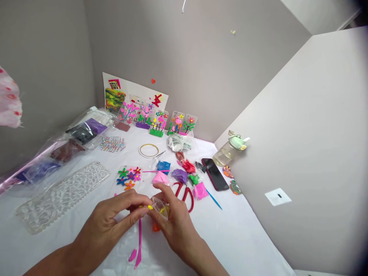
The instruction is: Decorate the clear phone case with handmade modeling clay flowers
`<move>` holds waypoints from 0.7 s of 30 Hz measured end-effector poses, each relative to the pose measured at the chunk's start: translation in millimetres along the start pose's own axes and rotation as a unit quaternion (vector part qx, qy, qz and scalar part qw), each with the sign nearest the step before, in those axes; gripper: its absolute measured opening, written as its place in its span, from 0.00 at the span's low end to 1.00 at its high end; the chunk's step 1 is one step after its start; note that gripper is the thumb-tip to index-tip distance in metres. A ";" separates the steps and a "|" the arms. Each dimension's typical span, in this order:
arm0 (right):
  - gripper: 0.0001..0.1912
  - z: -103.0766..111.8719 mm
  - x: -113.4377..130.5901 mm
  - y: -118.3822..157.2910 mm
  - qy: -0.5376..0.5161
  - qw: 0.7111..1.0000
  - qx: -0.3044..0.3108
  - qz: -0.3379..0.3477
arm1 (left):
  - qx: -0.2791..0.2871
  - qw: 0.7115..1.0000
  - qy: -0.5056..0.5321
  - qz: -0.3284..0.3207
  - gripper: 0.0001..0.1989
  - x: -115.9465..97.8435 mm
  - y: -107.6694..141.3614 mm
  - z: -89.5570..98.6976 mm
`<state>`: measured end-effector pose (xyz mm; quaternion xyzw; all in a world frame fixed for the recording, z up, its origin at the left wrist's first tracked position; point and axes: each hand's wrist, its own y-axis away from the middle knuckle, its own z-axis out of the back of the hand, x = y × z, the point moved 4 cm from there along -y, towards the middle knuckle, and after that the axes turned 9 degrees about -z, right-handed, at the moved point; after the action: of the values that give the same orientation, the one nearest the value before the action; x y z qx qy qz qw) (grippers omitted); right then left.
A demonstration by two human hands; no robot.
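My left hand (120, 214) pinches a small bit of yellow clay (150, 207) between thumb and fingertips. Right beside it, my right hand (176, 209) is closed around a clear plastic bag (160, 207) with more yellow in it. Below the hands lies an orange clay packet (156, 227), partly covered by my right hand. A pink modelling tool (139, 245) and a small pink clay piece (132, 255) rest on the white cloth under my left hand. Just beyond the hands is a clear sheet with several colourful clay flowers (129, 177).
Red-handled scissors (188, 199), several bagged clays (180, 175), a blue tool (214, 198) and a phone (215, 174) lie to the right. A bottle (230, 149) stands by the wall. Left are a textured clear mat (63, 195) and plastic packets (83, 130). Decorated panels (158, 122) stand behind.
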<state>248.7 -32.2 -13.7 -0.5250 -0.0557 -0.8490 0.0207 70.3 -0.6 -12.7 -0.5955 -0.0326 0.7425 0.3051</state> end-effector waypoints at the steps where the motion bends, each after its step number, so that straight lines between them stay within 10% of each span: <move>1: 0.27 -1.1 -0.6 0.3 0.016 1.000 -0.003 0.016 | 0.005 1.000 0.004 -0.013 0.08 -1.5 -0.1 -2.5; 12: 0.20 9.4 13.8 -1.9 -0.241 0.964 0.045 -0.105 | -0.002 0.996 0.056 0.074 0.10 7.1 -3.3 1.3; 21: 0.28 -4.3 -0.3 1.9 0.052 0.997 -0.023 0.048 | 0.025 0.999 0.003 -0.043 0.08 -4.6 0.4 -11.8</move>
<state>245.2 -34.6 -15.8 -0.4823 -0.0097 -0.8744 0.0517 81.3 -6.8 -12.3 -0.5880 -0.0387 0.7274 0.3516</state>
